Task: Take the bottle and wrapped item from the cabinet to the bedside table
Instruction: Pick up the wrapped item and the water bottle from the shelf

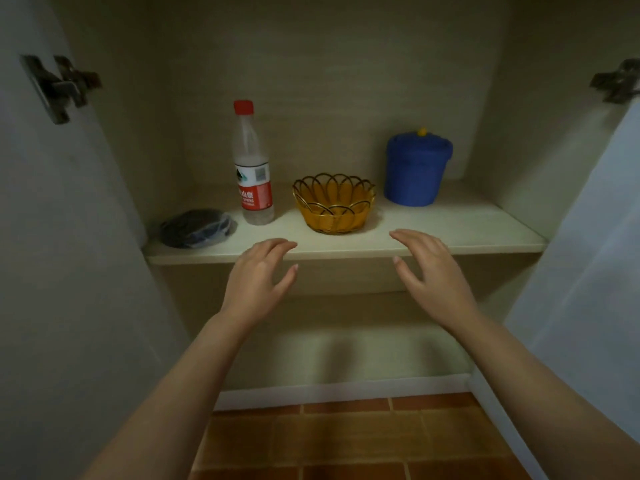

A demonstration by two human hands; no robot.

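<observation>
A clear plastic bottle point(252, 168) with a red cap and red label stands upright on the cabinet shelf point(450, 233), left of centre. A dark item in clear plastic wrap point(195, 228) lies flat at the shelf's left end, beside the bottle. My left hand point(258, 275) hovers at the shelf's front edge, below the bottle, fingers apart and holding nothing. My right hand point(431, 271) is held at the same height further right, also empty with fingers spread.
A gold wire basket point(334, 202) sits mid-shelf between my hands. A blue lidded container point(417, 168) stands at the back right. Both cabinet doors point(52, 237) are swung open at the sides. Orange tiled floor point(346, 441) lies below.
</observation>
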